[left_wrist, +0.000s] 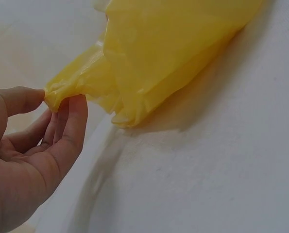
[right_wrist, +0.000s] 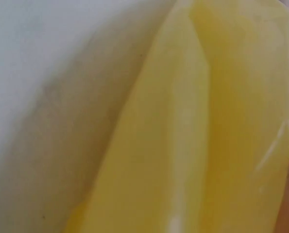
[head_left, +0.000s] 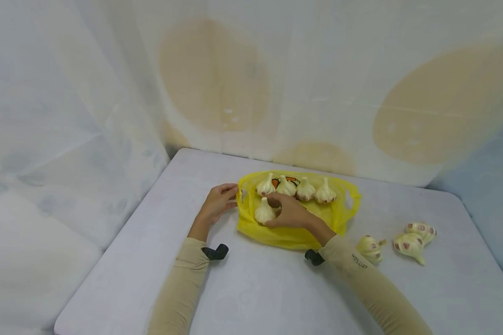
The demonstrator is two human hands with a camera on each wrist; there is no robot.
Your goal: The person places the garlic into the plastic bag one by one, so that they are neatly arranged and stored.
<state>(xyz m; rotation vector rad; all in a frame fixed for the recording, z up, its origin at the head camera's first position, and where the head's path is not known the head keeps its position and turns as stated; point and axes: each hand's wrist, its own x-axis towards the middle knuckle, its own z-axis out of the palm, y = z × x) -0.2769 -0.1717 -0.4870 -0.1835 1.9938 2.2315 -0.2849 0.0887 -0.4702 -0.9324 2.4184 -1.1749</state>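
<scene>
A yellow plastic bag (head_left: 285, 239) lies spread open on the table, its mouth facing up. At its left end, my left hand (head_left: 218, 202) pinches a gathered corner of the bag between thumb and fingertips, as the left wrist view shows. Over the bag's opening, my right hand (head_left: 292, 214) holds a white garlic bulb (head_left: 263, 212) with thumb and fingers around its right side, stem upward. Several more garlic bulbs (head_left: 325, 193) stand in a row along the far side inside the bag. In the right wrist view, the bag's yellow side (right_wrist: 149, 145) hides most of the right hand.
To the right of the bag, a garlic bulb (head_left: 369, 250) lies beside the right sleeve. Two more, a near bulb (head_left: 408, 244) and a far bulb (head_left: 421, 231), lie together farther right. The white table (head_left: 251, 298) is bordered by hanging pale sheets (head_left: 318, 93).
</scene>
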